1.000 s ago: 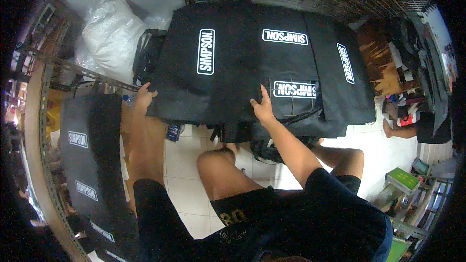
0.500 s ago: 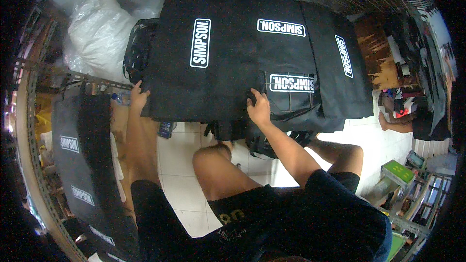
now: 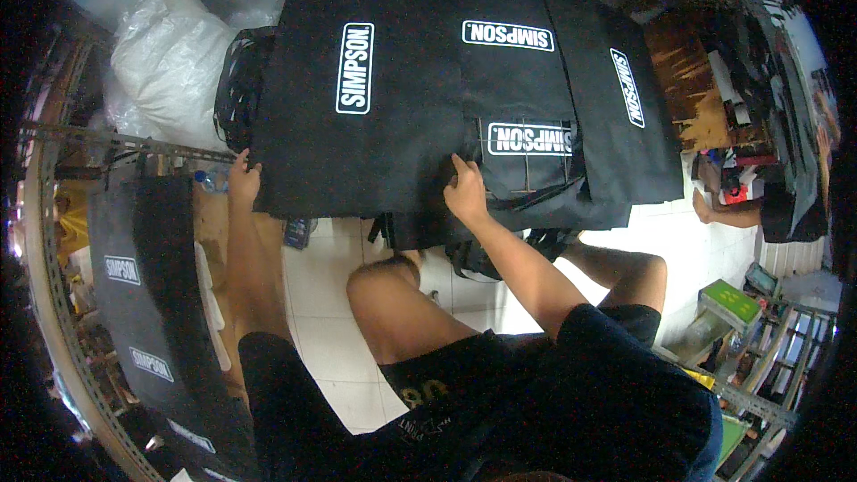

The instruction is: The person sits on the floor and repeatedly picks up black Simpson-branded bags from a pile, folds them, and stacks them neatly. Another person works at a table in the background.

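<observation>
A wide stack of black fabric panels [image 3: 375, 152] with white printed labels lies in front of me. At its left edge my left hand [image 3: 244, 183] is closed, the edge between thumb and fingers; the fingertips are partly hidden. My right hand [image 3: 466, 195] rests on the fabric near the middle of the front edge, index finger stretched forward and apart from the thumb, the other fingers loosely bent. Just right of it lies a thin wire grid [image 3: 528, 161] over one label. Black straps [image 3: 237, 89] hang bunched along the stack's left side.
A white plastic sack [image 3: 165, 62] stands at the far left, with a plastic bottle [image 3: 211, 181] below it. More black labelled panels [image 3: 147, 286] lie on the left rack. A green box [image 3: 730, 302] sits on a shelf at right. Another person's leg [image 3: 732, 210] shows at far right.
The stack appears slightly higher and further left in the picture. My right hand has shifted a little away from the wire grid, its index finger straighter. My left hand stays at the edge.
</observation>
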A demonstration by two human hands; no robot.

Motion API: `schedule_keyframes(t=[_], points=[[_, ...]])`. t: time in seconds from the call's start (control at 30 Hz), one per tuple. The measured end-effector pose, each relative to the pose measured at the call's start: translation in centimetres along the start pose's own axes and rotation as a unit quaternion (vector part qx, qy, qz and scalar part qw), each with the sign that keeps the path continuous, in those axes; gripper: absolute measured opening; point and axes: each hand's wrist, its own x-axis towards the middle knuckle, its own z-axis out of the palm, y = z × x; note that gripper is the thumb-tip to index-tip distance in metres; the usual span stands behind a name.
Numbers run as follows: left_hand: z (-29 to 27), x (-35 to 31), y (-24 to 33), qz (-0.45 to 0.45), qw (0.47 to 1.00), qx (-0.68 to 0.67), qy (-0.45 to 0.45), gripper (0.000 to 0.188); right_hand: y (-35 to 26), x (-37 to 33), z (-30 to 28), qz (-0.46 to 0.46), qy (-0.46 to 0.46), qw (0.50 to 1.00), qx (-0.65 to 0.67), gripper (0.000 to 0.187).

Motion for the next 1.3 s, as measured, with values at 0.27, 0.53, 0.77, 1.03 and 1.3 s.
schedule_keyframes(t=[0.27, 0.53, 0.77, 1.03, 1.3], points=[[0.0, -1.4, 0.1, -0.003, 0.997, 0.062, 0.046, 0.059, -1.9, -1.9, -2.4, -0.070, 0.038, 0.997, -0.018, 0.049], [2.1, -12.6, 8.5, 0.208, 0.956, 0.138, 0.155, 0.070, 3.9, -8.4, -10.2, -0.155, -0.034, 0.974, -0.164, 0.044], [3.8, -28.4, 16.8, 0.156, 0.956, -0.178, -0.171, 0.064, 8.4, -9.9, -14.5, -0.156, -0.024, 0.962, -0.223, 0.047], [5.3, -42.3, 21.2, 0.278, 0.932, -0.078, -0.220, 0.055, 8.5, -7.9, -16.8, -0.207, -0.006, 0.956, -0.209, 0.048], [1.4, -48.3, 16.1, 0.259, 0.961, 0.092, -0.024, 0.066, 16.4, -16.0, -17.2, -0.303, -0.166, 0.938, 0.012, 0.050]])
